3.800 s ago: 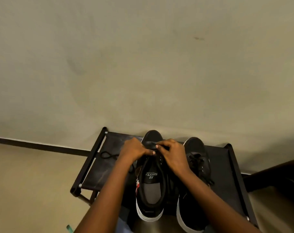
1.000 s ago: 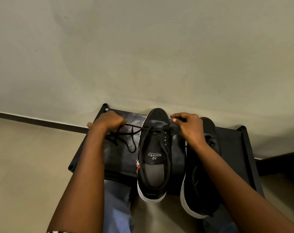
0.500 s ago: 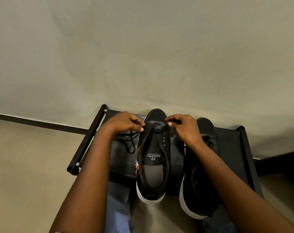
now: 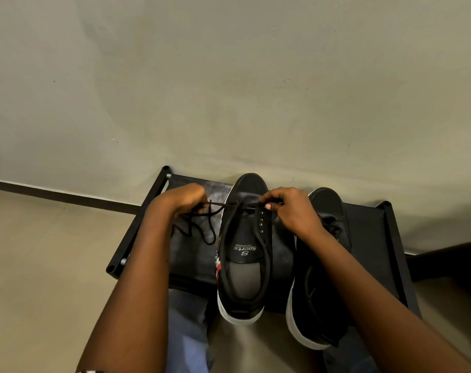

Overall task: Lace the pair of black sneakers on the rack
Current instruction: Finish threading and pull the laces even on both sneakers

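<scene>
On the rack [image 4: 387,238], the right sneaker [image 4: 320,265] looks laced; the left sneaker [image 4: 243,251] has only its toe-end eyelets threaded. Left hand [image 4: 183,197] and right hand [image 4: 291,208] each pinch the lace [image 4: 223,207].

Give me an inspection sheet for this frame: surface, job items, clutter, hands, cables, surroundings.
Surface: black fabric-topped rack, standing against the wall.
Job's things: left sneaker, only the toe-end eyelets threaded, the rest open; black shoelace runs taut across the toe end, its slack looped on the rack. Right sneaker beside it, already laced near the toe; how far it goes cannot be told.
Clutter: nothing seen.
Grippers: left hand grips the lace left of the shoe; right hand pinches the lace at the eyelets.
Cables: nothing seen.
Surroundings: plain wall, tiled floor, dark baseboard.
</scene>
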